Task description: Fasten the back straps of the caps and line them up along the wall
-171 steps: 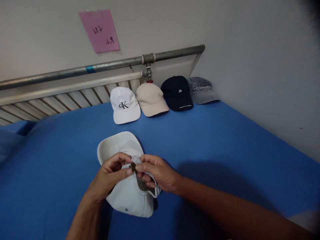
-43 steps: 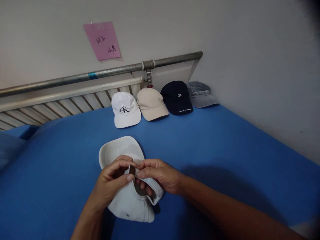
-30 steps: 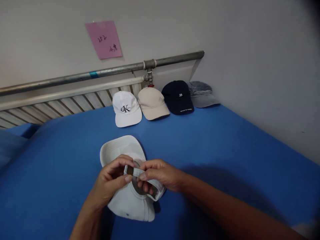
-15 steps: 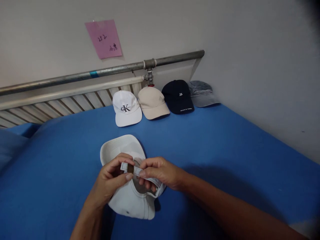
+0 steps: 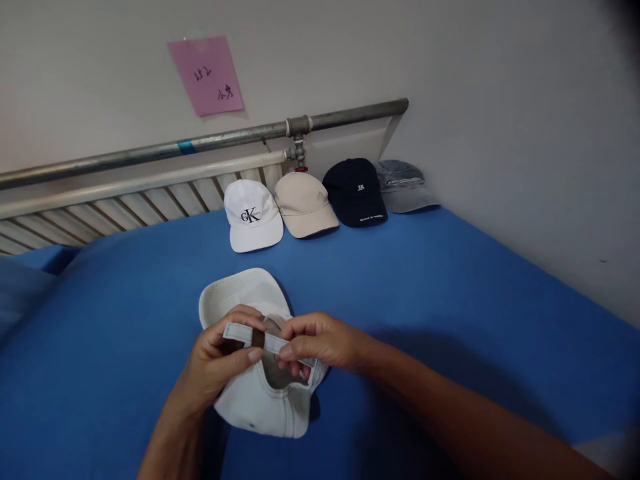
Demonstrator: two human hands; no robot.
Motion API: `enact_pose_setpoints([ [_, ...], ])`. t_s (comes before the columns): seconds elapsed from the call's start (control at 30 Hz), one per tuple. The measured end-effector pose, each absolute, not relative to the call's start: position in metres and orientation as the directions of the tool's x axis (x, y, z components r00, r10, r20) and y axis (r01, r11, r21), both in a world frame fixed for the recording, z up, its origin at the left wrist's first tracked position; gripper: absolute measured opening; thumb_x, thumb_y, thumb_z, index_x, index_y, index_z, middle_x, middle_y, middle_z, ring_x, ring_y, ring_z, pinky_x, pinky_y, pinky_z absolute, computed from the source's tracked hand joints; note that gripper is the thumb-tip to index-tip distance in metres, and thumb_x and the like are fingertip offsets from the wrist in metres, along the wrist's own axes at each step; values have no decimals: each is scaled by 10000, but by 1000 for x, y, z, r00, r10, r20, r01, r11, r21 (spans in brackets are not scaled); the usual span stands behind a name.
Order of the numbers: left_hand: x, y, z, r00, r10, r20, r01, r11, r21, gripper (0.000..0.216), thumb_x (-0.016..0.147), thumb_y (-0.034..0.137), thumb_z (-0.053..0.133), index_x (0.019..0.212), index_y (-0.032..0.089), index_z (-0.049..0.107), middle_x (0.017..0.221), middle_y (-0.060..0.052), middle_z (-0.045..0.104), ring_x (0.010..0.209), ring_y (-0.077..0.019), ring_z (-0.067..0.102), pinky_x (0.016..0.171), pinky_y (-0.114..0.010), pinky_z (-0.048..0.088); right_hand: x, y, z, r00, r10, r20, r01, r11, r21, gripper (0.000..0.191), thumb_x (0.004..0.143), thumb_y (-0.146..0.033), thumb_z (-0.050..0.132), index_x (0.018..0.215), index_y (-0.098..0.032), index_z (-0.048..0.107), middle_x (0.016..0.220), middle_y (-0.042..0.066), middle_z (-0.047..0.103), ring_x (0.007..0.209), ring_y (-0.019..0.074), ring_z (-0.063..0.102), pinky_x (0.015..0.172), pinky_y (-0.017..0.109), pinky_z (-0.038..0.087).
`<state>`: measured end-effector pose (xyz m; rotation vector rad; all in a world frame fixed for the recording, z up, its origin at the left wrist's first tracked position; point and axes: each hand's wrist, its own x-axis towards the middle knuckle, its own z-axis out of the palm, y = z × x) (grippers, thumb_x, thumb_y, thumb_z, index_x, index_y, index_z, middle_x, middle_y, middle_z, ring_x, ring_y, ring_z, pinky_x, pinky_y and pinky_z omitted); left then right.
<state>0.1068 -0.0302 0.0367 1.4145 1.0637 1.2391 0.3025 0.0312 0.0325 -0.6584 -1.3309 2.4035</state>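
While I watch: both hands pinch the strap.
Left hand (image 5: 220, 360): gripping strap (image 5: 250, 337).
Right hand (image 5: 315, 340): gripping strap too.
White cap (image 5: 260, 400): upside down on blue bed (image 5: 450, 280).

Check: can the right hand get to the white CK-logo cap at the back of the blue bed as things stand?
Probably yes: bare blue bed lies between the right hand and the white CK-logo cap, but it is pinching the white cap's strap and must let go first.

I see a white baseball cap (image 5: 260, 400) lying upside down under both hands, brim pointing away from them; its white back strap (image 5: 250, 335), with a dark buckle, stretches between the fingertips.
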Motion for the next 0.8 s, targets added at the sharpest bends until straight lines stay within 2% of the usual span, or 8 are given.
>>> enact_pose_setpoints([
  [0.2, 112, -29, 38, 274, 953, 128, -36, -122, 992, 226, 781, 197, 709, 986, 291, 710, 995, -25, 579, 897, -163, 583, 771, -258, 499, 301, 30, 30, -865, 463, -192, -68, -487, -871, 228, 690, -336, 736, 691, -142, 616, 675, -14, 654, 525, 58, 552, 487, 180, 415],
  [0.33, 108, -31, 42, 284, 954, 100, 39, -115, 993, 203, 786, 221, 710, 980, 281, 712, 979, -29, 600, 951, -180, 569, 849, -277, 462, 301, 31, 29, -854, 488, -181, -74, -458, -886, 219, 689, -337, 725, 700, -144, 622, 677, -13, 655, 524, 63, 552, 482, 185, 406],
  [0.4, 101, -34, 44, 313, 950, 25, 51, -43, 998, 324, 754, 325, 743, 1068, 271, 686, 1042, -50, 618, 993, -217, 569, 864, -300, 454, 303, 32, 30, -844, 504, -181, -68, -437, -897, 200, 693, -321, 716, 707, -145, 623, 649, -19, 644, 508, 64, 541, 480, 188, 399],
  [0.5, 92, -36, 45, 339, 939, -57, -30, 71, 997, 676, 673, 631, 699, 1206, 224, 612, 1162, -104, 613, 1044, -286, 561, 871, -346, 454, 308, 34, 35, -845, 506, -172, -52, -398, -916, 151, 727, -288, 680, 720, -146, 629, 611, -32, 619, 485, 56, 512, 492, 194, 398],
  [0.57, 91, -35, 44, 304, 948, -91, -65, 117, 991, 723, 718, 771, 510, 1097, 171, 649, 1036, -116, 650, 938, -266, 583, 810, -341, 462, 310, 34, 39, -853, 492, -176, -21, -369, -929, 129, 752, -275, 655, 745, -148, 637, 604, -37, 603, 489, 55, 508, 500, 194, 398],
  [0.63, 93, -34, 44, 260, 952, -160, -41, 177, 983, 660, 819, 737, 376, 929, 154, 665, 815, -78, 643, 727, -188, 561, 668, -287, 447, 312, 34, 42, -852, 485, -196, 26, -335, -942, 121, 761, -271, 644, 764, -150, 638, 600, -40, 590, 492, 56, 506, 496, 191, 391],
  [0.7, 96, -34, 45, 232, 950, -209, 5, 214, 977, 570, 865, 662, 392, 836, 153, 646, 690, -36, 592, 583, -128, 474, 547, -239, 385, 312, 33, 45, -840, 489, -235, 84, -310, -947, 112, 753, -262, 643, 775, -153, 634, 584, -46, 574, 480, 55, 487, 480, 188, 372],
  [0.8, 98, -34, 47, 251, 951, -180, -20, 191, 981, 528, 818, 669, 480, 808, 158, 613, 687, -25, 574, 553, -111, 436, 492, -221, 341, 312, 32, 51, -822, 501, -273, 142, -283, -948, 131, 765, -287, 638, 789, -158, 629, 559, -57, 538, 464, 53, 441, 454, 189, 328],
])
